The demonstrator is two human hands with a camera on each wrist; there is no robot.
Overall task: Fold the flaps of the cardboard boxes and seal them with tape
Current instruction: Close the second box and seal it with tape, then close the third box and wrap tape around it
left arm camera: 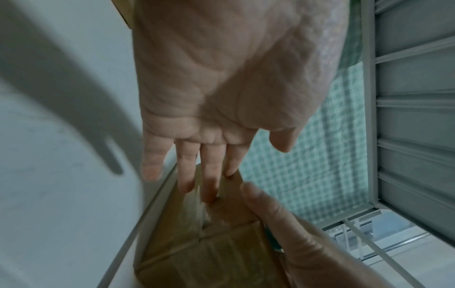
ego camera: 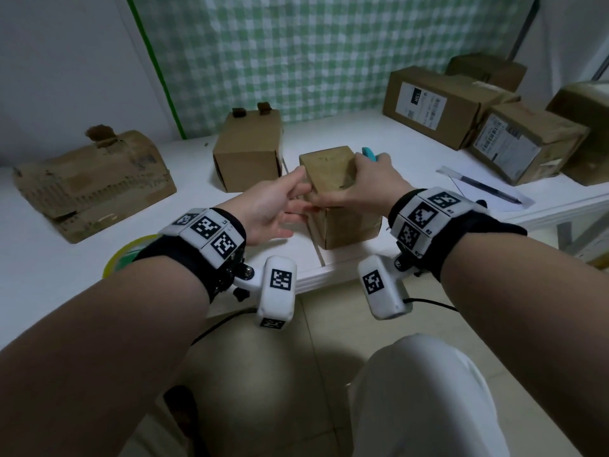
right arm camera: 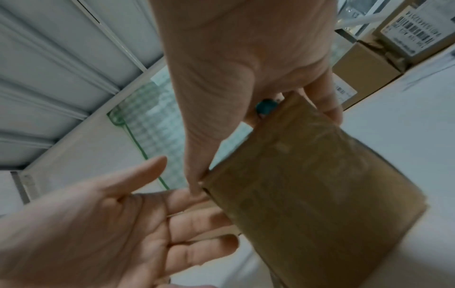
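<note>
I am gripping the box top with my right hand; my left hand, fingers straight, is touching its left face. It is standing upright at the table edge between them.

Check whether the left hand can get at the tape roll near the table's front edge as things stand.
Probably yes. The left hand is open, only touching the box, which the right hand holds. The tape roll lies under the left wrist, unobstructed.

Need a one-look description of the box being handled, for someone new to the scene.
On the white table, look at the near edge, centre. The small box there stands between both hands, the right hand on its top; unlike the boxes at far right, it shows no shipping label.
</note>
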